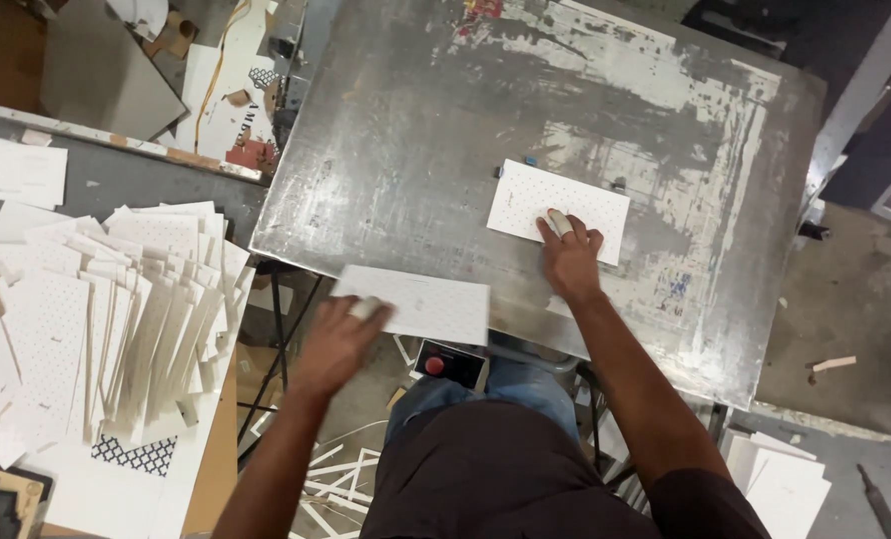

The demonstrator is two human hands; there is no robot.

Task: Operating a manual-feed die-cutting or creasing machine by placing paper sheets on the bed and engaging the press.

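My right hand (569,256) presses its fingertips on a white dotted card (559,208) lying flat on the scuffed metal plate (415,130). That card sits against small stops near its upper corners. My left hand (337,339) grips the left end of a second white dotted card (425,304), which lies at the plate's near edge and overhangs it. A fingertip cover shows on each hand.
A fanned stack of several white dotted cards (116,309) covers the bench at left. A box with a red button (449,363) hangs under the plate's near edge. Paper strips litter the floor (340,479). More white sheets (775,479) lie at lower right.
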